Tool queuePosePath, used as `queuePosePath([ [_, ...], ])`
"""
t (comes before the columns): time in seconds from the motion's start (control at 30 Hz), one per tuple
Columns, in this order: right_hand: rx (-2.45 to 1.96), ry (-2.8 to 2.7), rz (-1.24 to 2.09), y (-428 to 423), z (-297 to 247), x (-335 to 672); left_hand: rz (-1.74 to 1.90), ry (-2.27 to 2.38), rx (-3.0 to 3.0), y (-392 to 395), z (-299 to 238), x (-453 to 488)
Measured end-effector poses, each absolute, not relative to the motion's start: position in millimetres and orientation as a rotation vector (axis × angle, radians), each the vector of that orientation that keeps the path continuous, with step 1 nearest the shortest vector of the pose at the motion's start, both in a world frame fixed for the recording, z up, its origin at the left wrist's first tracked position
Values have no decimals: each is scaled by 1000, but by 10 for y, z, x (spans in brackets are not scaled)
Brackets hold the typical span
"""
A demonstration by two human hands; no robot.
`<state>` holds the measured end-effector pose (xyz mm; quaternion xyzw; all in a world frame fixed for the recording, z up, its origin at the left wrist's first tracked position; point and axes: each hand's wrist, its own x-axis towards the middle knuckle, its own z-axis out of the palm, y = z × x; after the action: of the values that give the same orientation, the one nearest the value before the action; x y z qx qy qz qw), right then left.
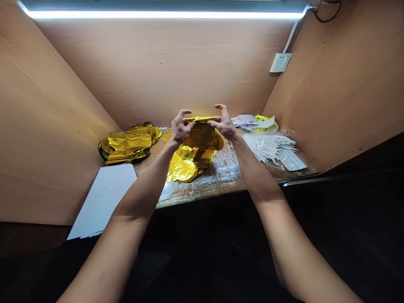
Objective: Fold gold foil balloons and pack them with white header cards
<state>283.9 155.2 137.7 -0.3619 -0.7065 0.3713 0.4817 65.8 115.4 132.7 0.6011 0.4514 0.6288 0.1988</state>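
Note:
A gold foil balloon (203, 136), flat and uninflated, hangs between my two hands above the table. My left hand (181, 127) pinches its upper edge at the left, thumb against fingers. At the right end of the same edge, my right hand (224, 123) grips it between thumb and fingers, with the index finger raised. Beneath it, more flat gold foil balloons (183, 166) lie on the table, partly covered by the held one. The exact shape of the held balloon is hard to make out.
A pile of gold foil balloons (129, 143) lies at left, behind white sheets (105, 193). On the right are many white sticks (267, 145), a clear-wrapped pack (292, 159) and printed papers (244, 121). Wooden panels enclose the plastic-covered table (224, 174). A socket (280, 63) is mounted on the back wall.

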Motion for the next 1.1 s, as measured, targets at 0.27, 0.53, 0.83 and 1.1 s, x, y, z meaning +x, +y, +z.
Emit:
queuePosePath([
  [0.27,-862,-2033,162,293,844,3324,1618,1647,2443,-198,745,804],
  [0.53,-785,-2389,364,-886,-376,3614,798,1230,2598,-1280,-430,781],
  [0.83,-1639,-2057,514,-574,-166,3191,620,1833,2245,-748,-292,857],
  [1.1,-1841,-2228,394,-618,1,3243,447,1269,2696,-1053,-255,930],
])
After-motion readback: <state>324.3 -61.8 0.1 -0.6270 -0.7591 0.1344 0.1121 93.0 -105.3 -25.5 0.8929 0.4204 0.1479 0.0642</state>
